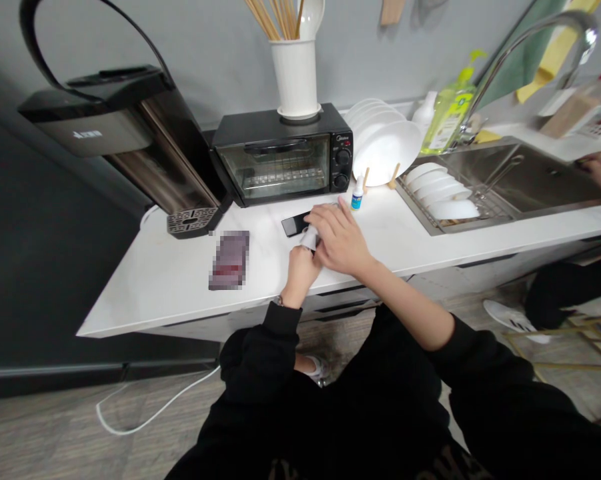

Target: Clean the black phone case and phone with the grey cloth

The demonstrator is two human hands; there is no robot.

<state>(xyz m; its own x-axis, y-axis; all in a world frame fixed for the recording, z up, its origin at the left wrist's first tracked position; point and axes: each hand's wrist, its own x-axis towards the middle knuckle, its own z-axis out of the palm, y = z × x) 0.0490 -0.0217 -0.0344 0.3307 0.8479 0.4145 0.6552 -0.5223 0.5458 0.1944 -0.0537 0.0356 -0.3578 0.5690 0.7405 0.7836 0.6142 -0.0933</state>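
Curling near the frame's centre, the left hand [303, 268] grips a pale, smooth piece [309, 238] of unclear shape; the right hand [344, 240] lies across, fingers together, partly hiding it, its grip impossible to tell. Just behind lies a flat, glossy black slab [293, 225] on the white, veined surface [270, 267]. Upper centre, a boxy oven [280, 163] stands beside round, shiny plates [386, 150] and a small plastic bottle [357, 195].

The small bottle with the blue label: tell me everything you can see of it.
The small bottle looks plastic: a white top narrowing upward, a blue label below, its print unreadable. It stands upright on the white countertop, before the plates, near the right hand; whether they touch is unclear.
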